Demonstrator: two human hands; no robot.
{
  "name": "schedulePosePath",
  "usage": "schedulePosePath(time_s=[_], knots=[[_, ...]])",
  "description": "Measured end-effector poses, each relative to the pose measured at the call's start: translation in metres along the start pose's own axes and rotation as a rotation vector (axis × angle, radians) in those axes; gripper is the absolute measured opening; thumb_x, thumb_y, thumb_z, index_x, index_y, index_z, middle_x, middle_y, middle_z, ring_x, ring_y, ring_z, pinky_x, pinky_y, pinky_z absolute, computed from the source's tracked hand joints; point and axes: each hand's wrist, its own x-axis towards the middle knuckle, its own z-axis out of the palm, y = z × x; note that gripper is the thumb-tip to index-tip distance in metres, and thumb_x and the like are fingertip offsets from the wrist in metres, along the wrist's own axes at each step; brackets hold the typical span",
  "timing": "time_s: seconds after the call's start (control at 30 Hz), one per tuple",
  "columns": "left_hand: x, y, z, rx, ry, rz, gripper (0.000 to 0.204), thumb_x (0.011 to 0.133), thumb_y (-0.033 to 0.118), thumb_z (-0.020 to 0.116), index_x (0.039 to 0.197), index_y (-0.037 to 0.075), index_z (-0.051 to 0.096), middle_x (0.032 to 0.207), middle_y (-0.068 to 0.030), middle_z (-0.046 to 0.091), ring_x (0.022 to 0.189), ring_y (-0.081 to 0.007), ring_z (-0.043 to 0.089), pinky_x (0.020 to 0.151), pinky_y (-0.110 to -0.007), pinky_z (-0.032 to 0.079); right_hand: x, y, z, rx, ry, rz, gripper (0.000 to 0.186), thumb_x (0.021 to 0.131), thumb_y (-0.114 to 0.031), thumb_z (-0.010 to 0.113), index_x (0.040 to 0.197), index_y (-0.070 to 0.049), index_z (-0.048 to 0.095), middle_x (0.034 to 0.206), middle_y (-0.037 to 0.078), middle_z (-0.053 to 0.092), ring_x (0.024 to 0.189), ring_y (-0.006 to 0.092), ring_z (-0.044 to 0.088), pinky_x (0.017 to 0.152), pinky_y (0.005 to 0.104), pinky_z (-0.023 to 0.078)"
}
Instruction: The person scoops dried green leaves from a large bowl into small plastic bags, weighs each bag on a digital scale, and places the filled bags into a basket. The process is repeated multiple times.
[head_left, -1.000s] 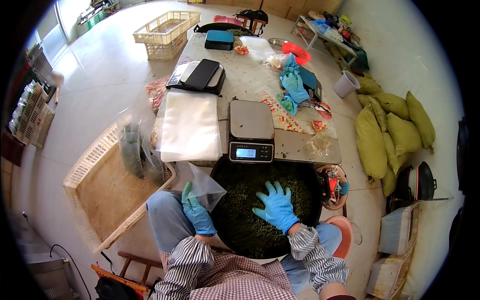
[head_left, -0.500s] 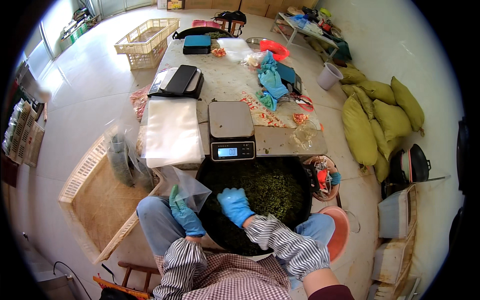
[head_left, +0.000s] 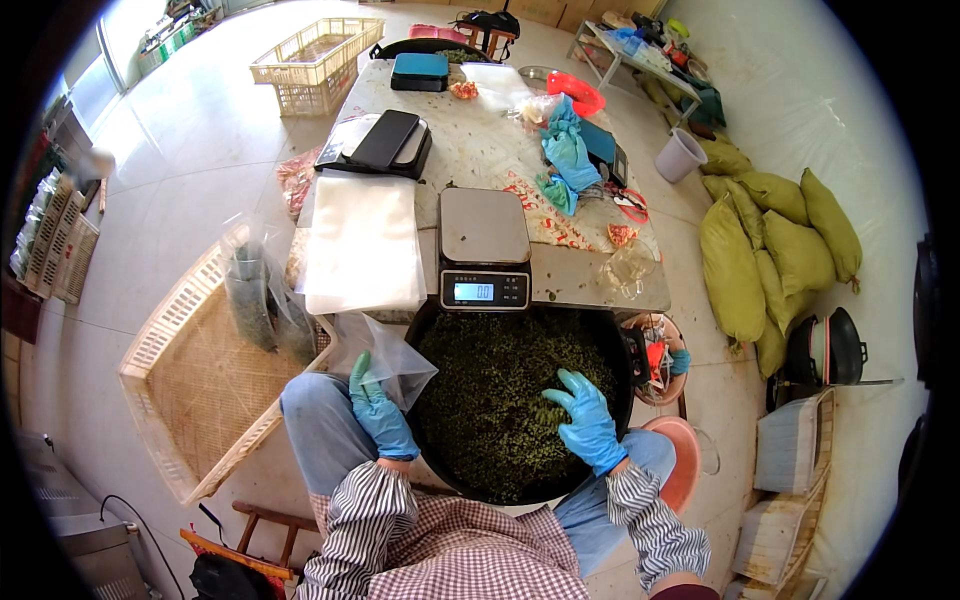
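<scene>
My left hand (head_left: 380, 410), in a blue glove, is closed on a clear plastic bag (head_left: 400, 360) at the left rim of a big black basin (head_left: 418, 438). The basin holds loose dark green leafy bits (head_left: 490, 390). My right hand (head_left: 588, 420), also gloved, has its fingers apart and slightly curled on the bits at the right side. Just beyond the basin, a silver scale (head_left: 484, 225) with a lit display stands on the worktable (head_left: 480, 140). A stack of clear bags (head_left: 360, 245) lies left of it.
A cream crate (head_left: 200, 390) with filled bags (head_left: 265, 300) stands at the left. Olive sacks (head_left: 730, 270) are piled along the right wall. A pink basin (head_left: 670, 470) and a tub of oddments (head_left: 655, 360) sit right of the black basin. More scales (head_left: 375, 150) are on the table.
My right hand has swept left, its fingers curled, and then back to the right with fingers spread. My left hand keeps the bag. The camera view has shifted slightly.
</scene>
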Motion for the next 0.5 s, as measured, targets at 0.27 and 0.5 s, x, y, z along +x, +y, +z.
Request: schedulePosePath(time_s=[0.27,0.5], knots=[[0.0,-0.002,0.001,-0.012,-0.006,-0.016,0.036,0.109,0.023,0.046,0.136,0.005,0.059,0.132,-0.0062,0.061,0.118,-0.0195,0.059,0.102,-0.033,0.048,-0.07,-0.055,0.024,-0.07,-0.048,0.118,0.076,0.088,-0.041,0.068,0.156,-0.025,0.039,0.167,0.023,0.015,0.152,0.0484,0.014,0.118,0.0642,0.015],[0.003,-0.008,-0.003,-0.077,-0.026,-0.036,0.036,0.11,0.025,0.046,0.136,0.005,0.06,0.133,-0.0058,0.061,0.116,-0.0195,0.06,0.1,-0.033,0.049,-0.026,-0.056,0.046,-0.26,0.046,0.091,0.067,0.085,-0.04,0.072,0.147,-0.027,0.052,0.161,0.016,0.029,0.144,0.0407,0.03,0.112,0.0642,0.025]])
